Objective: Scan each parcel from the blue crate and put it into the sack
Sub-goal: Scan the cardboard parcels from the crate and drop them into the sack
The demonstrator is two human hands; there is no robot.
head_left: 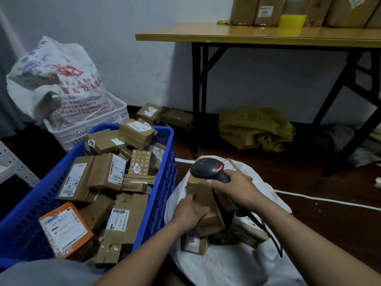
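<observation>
The blue crate (162,182) stands at the left, holding several taped brown parcels and one orange-and-white parcel (66,230). To its right lies the open white sack (226,263) with parcels inside. My left hand (190,213) grips a brown cardboard parcel (203,195) over the sack's mouth. My right hand (235,187) holds a black barcode scanner (208,169) with a red window, right above that parcel. The scanner's black cable hangs down across the sack.
A white basket (86,129) behind the crate carries a full printed sack (55,79). A folding table (257,35) with boxes stands at the back right, a yellow bag (255,129) beneath it. Loose parcels (162,115) lie by the wall. A white cord crosses the dark floor.
</observation>
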